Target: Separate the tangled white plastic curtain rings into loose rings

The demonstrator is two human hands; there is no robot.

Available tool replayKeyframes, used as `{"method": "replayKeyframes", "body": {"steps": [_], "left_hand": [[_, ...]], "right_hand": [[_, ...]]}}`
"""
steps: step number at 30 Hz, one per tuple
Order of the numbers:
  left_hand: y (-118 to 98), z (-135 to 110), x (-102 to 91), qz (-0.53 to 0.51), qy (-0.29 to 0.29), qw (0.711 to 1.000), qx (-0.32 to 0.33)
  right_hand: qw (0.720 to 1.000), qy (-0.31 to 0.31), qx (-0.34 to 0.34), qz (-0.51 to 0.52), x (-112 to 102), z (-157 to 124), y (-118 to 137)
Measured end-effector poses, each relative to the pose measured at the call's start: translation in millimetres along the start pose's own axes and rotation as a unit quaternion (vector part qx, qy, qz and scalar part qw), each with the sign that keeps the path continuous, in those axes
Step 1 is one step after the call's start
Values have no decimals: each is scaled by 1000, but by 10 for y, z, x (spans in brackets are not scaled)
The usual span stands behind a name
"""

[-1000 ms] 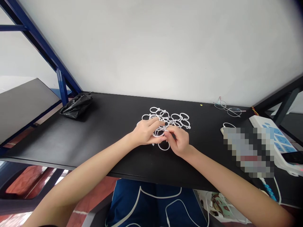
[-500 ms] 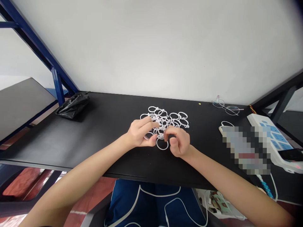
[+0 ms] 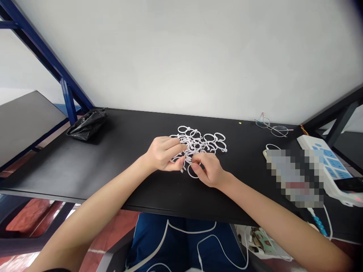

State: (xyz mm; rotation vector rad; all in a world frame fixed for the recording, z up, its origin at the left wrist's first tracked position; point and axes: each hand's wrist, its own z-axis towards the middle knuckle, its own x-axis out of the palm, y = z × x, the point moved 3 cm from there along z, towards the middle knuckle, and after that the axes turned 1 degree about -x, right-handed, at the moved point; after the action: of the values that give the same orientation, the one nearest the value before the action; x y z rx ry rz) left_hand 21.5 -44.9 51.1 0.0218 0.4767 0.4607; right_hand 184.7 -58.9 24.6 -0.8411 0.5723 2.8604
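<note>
A heap of white plastic rings point(image 3: 208, 140) lies in the middle of the black table point(image 3: 119, 158). My left hand point(image 3: 163, 153) rests at the heap's near left side, its fingers curled and pinching a white ring. My right hand point(image 3: 208, 169) sits just to the right of it, fingers pinched together on a white ring point(image 3: 192, 173) at the heap's near edge. The fingertips of both hands almost meet over the same few rings.
A crumpled black plastic bag point(image 3: 86, 125) lies at the table's back left. A pair of glasses point(image 3: 272, 127) rests at the back right. A white power strip point(image 3: 330, 166) and a blurred-out object point(image 3: 295, 177) occupy the right side. Blue metal frame bars point(image 3: 66, 100) rise on the left.
Both hands have shifted slightly within the heap. My right hand's fingers have moved left and closed on a ring near my left fingertips; the ring at the near edge has moved a little.
</note>
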Motion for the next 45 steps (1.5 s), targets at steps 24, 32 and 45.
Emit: {"method": "replayKeyframes", "body": {"steps": [24,32,45], "left_hand": [[40,-26,94,-197,-19,962,-187],[64,-50,152,-244,19,925,-289],[66,-46,95,-46,8,988,-146]], "right_hand": [[997,17,47,-65,76,15,14],[994,8,49,-100,70,24,12],[991,4,93,-92,85,30,37]]}}
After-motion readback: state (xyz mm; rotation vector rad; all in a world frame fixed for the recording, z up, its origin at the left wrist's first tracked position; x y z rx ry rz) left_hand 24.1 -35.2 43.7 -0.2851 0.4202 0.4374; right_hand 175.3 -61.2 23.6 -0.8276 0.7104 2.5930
